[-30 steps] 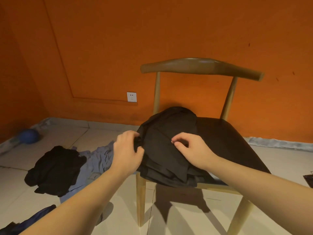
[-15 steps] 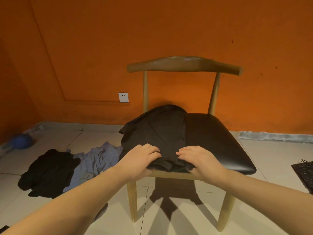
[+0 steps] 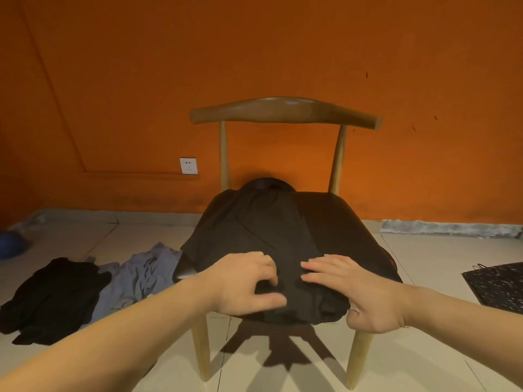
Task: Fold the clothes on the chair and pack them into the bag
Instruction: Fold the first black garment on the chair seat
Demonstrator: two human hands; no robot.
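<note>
Cloth: black garment (image 3: 254, 227) on chair (image 3: 283, 114) seat.
L: left hand (image 3: 243, 281) fingers curled, pinching its front edge.
R: right hand (image 3: 356, 290) fingers flat on it.
Bag: dark bag (image 3: 498, 284) on floor, far rt.

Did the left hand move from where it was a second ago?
Yes. The left hand has moved from the left side of the chair seat to its front edge, nearer the middle, on the black garment.

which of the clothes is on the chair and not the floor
The black garment draped over the chair seat, under the left hand and right hand. The other black one and the grey-blue one lie crumpled on the floor.
</note>
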